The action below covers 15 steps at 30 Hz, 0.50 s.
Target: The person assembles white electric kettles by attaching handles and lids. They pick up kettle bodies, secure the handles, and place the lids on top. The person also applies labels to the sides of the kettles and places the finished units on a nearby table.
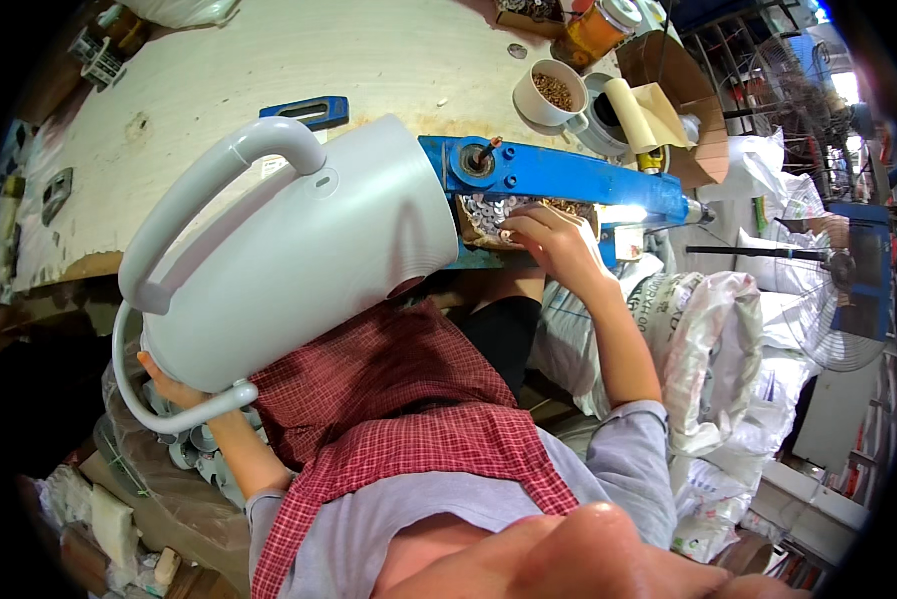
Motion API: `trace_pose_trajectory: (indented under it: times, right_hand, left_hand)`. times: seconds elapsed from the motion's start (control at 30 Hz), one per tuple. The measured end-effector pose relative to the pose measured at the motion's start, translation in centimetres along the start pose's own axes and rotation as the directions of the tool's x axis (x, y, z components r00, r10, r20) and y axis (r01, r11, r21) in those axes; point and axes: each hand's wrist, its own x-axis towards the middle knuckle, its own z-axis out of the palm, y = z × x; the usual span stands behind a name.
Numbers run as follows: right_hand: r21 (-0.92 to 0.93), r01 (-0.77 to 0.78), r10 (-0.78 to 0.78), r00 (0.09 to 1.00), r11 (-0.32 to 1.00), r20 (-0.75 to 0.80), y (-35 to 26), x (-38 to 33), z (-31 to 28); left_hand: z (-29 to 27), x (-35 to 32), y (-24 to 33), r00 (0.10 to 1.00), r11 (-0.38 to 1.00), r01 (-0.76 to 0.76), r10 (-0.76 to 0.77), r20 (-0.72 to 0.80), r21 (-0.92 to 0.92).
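Note:
A pale grey plastic jug body [308, 250] lies on its side across my lap and the bench edge. Its large curved handle points up and left, and a thin curved bail [134, 399] hangs at its left end. My left hand [174, 387] supports that left end from below; most of its fingers are hidden. At the jug's right end is a blue machine arm [568, 180]. Below this arm, my right hand [558, 245] dips bent fingertips into a small box [483, 240] of white washers and brass-coloured pieces. What the fingertips pinch, if anything, cannot be made out.
On the worn bench [388, 60] are a blue slotted metal piece [305, 112], a white mug [543, 100] of small brass-coloured parts and a jar [596, 35]. White sacks [708, 349] stand at my right, with a fan [833, 290] beyond them.

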Motion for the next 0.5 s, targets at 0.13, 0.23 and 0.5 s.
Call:
trace_pose_trajectory:
  times: [0.13,0.23,0.5]
  right_hand:
    - [-0.062,-0.039,0.051,0.98,0.997,0.192,2.8,0.3,2.0]
    - [-0.113,-0.043,0.066,0.974,0.993,0.216,2.6,0.3,2.1]
    - [-0.056,0.147,-0.157,0.902,0.988,-0.401,-3.9,2.8,-3.0]
  left_hand:
    - [1.3,-0.4,0.2,0.998,0.997,0.037,-0.039,-0.039,-0.066]
    - [0.9,-0.2,0.0,0.996,0.998,0.034,-0.039,-0.079,-0.057]
    - [0.1,0.4,-0.1,0.997,0.992,0.053,-0.059,-0.043,-0.117]
